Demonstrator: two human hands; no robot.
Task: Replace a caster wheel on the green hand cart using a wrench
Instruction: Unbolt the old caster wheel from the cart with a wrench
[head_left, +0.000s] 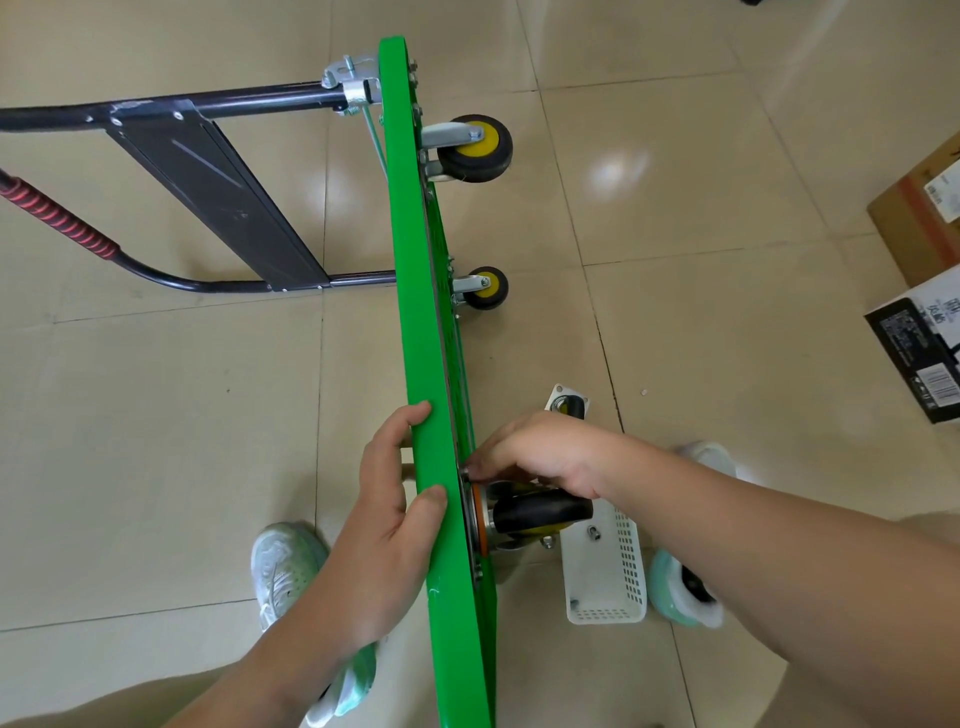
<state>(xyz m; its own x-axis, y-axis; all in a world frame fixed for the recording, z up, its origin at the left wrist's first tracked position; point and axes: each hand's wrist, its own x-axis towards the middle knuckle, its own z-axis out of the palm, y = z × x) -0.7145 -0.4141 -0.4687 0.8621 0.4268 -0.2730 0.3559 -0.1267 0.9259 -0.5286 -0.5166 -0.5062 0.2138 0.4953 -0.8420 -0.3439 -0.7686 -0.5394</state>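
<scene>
The green hand cart stands on its side edge on the tiled floor, wheels facing right. My left hand grips the deck's upper edge, thumb and fingers wrapped over it. My right hand reaches behind the deck, fingertips pinched on a small fastener at the mounting plate of the near caster wheel, black with a yellow hub. Another caster lies loose on the floor just beyond my right hand. No wrench shows.
A white plastic basket holding a small bolt sits on the floor under my right forearm. Two more casters stay mounted farther up the deck. The folded black handle lies left. Cardboard boxes stand at the right. My shoes flank the cart.
</scene>
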